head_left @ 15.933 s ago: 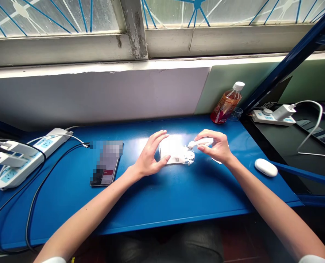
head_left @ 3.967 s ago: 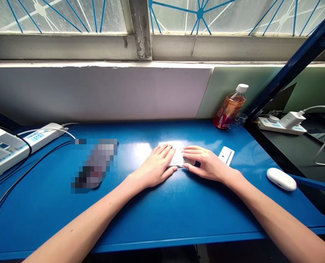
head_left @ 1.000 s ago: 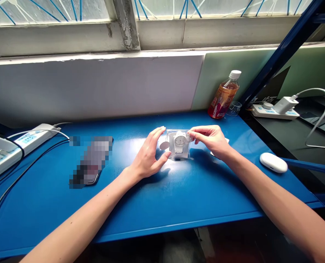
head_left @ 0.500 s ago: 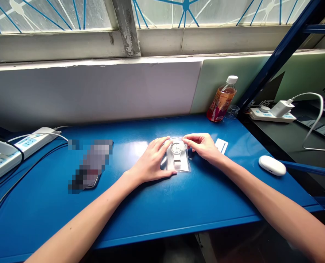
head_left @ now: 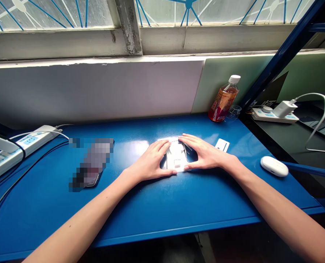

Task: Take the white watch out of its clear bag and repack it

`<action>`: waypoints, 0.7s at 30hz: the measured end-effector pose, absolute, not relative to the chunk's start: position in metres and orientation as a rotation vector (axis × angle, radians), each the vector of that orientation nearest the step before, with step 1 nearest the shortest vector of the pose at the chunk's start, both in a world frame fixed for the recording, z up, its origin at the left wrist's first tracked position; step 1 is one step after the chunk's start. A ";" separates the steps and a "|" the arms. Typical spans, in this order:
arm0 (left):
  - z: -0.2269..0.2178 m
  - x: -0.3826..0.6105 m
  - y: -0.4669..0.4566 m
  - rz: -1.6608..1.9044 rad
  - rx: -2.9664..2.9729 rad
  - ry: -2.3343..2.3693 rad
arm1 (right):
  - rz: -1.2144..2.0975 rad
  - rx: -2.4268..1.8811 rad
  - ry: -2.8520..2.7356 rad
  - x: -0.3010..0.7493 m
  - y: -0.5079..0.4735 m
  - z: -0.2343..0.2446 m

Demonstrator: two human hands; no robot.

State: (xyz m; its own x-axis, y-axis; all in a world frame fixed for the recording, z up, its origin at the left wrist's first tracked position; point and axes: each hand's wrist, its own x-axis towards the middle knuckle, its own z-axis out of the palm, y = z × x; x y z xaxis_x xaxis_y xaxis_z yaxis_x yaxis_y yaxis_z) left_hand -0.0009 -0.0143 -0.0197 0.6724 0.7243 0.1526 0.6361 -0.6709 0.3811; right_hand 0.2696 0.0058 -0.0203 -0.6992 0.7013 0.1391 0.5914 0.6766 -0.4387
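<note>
A white wristwatch in a clear plastic bag (head_left: 177,157) lies flat on the blue desk, and strong glare hides most of its dial. My left hand (head_left: 151,160) holds the bag at its left side, fingers at the top corner and thumb at the bottom one. On the opposite side my right hand (head_left: 204,152) grips the bag the same way, thumb low and fingers high. Behind my right wrist lies a small white card (head_left: 223,144) with a dark stripe.
A phone (head_left: 96,157), partly pixelated, lies to the left beside a power strip (head_left: 46,133) and cables. A drink bottle (head_left: 224,100) and a small clear cup (head_left: 233,112) stand at the back right. A white oval case (head_left: 274,166) sits near the right edge.
My right hand has gone from pinching the bag's top right corner to spreading along its right side, thumb now at the bottom corner. Glare now covers the watch. My left hand stays put.
</note>
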 end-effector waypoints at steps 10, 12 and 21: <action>-0.018 -0.001 -0.015 0.348 2.593 1.098 | 0.652 -1.095 -2.591 0.270 0.006 -0.022; -0.018 0.000 -0.015 0.337 2.581 1.107 | 0.650 -1.112 -2.603 0.269 0.006 -0.020; -0.018 -0.003 -0.013 0.327 2.563 1.120 | 0.612 -1.133 -2.604 0.269 0.004 -0.016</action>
